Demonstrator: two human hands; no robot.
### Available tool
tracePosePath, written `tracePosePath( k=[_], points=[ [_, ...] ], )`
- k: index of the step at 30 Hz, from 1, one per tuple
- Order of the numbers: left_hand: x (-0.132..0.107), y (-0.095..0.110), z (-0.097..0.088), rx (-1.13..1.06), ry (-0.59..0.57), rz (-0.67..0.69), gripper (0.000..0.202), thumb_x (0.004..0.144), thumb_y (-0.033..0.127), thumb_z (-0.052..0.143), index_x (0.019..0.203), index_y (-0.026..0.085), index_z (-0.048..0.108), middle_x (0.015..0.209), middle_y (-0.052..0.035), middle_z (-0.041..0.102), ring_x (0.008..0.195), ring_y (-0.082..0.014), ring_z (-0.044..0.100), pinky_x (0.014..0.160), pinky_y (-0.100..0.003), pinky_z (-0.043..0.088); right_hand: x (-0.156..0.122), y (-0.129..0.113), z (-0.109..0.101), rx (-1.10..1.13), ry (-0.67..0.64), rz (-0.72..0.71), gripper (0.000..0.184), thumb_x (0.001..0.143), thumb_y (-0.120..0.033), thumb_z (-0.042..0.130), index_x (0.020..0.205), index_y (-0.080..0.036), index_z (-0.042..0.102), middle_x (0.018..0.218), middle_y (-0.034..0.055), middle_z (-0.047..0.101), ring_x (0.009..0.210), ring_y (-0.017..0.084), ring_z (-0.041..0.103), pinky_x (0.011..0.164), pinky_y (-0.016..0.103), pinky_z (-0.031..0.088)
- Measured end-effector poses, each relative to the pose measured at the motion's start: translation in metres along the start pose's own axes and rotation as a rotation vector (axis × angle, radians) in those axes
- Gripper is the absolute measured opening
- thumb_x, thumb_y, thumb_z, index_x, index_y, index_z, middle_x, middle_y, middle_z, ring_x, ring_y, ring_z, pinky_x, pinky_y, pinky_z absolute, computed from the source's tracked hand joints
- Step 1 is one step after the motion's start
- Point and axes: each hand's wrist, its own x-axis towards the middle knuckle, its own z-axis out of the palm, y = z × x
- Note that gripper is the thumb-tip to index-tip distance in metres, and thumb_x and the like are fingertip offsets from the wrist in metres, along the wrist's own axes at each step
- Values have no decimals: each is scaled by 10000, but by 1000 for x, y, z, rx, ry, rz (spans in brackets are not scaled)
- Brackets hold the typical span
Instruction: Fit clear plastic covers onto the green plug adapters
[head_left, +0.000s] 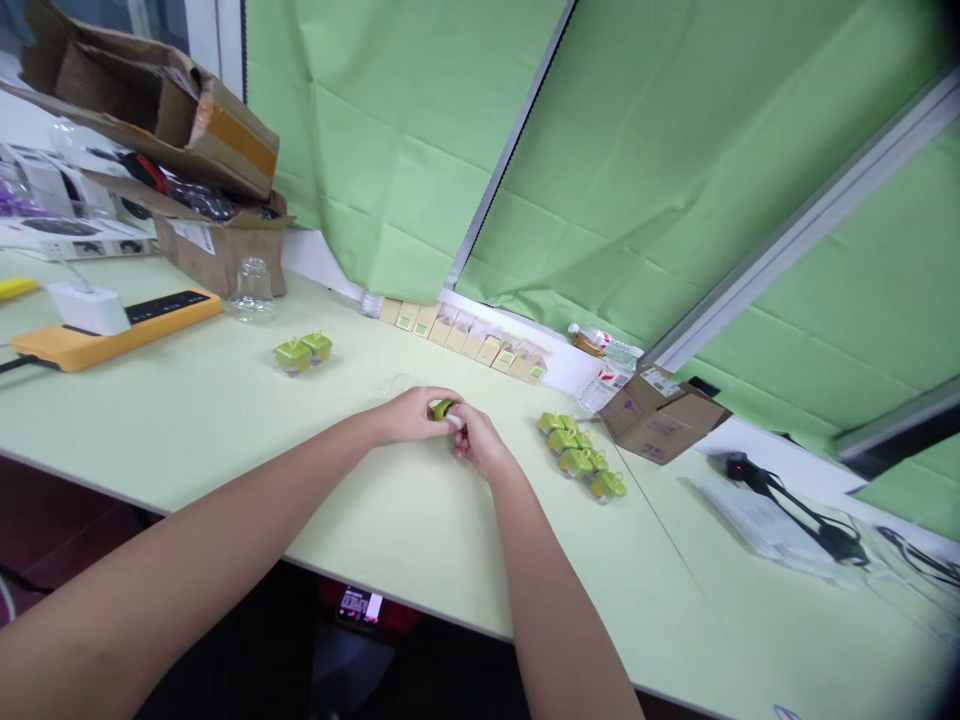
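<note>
My left hand [411, 415] is closed around a small green lid [442, 409] above the middle of the table. My right hand [480, 442] meets it, its fingers pinching a small white piece [454, 421] at the lid's underside; what that piece is I cannot make out. Just behind my left hand lies a faint, clear plastic piece [397, 383]. To the left stand two small clear containers with green lids [304, 350], each lid with a loop on top. On the right, several more green-lidded containers [576, 450] are grouped together.
A row of small beige boxes [469, 338] lines the back edge. Bottles [604, 380] and a cardboard box [660, 412] stand at back right, near cables [810, 510]. At left are an orange power strip [142, 325], a clear jar [253, 290] and stacked cartons [217, 245].
</note>
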Motion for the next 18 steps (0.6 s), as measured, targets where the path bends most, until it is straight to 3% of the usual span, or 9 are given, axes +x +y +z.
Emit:
tracePosePath(
  k=[5, 18],
  points=[
    [-1, -3, 2, 75, -3, 10, 576, 752, 398, 658, 1289, 208, 572, 1182, -77, 662, 777, -174, 636, 731, -303, 515, 1, 0, -3, -42, 39, -8, 218, 713, -393, 530, 750, -187, 587, 450, -65, 406, 390, 89, 325, 361, 216, 306],
    [0, -5, 3, 211, 9, 110, 401, 701, 211, 601, 1101, 207, 628, 990, -37, 675, 829, -192, 616, 725, -292, 484, 0, -1, -10, -151, -78, -3, 161, 719, -330, 514, 742, -182, 575, 552, -1, 565, 409, 91, 419, 330, 195, 259]
  ],
)
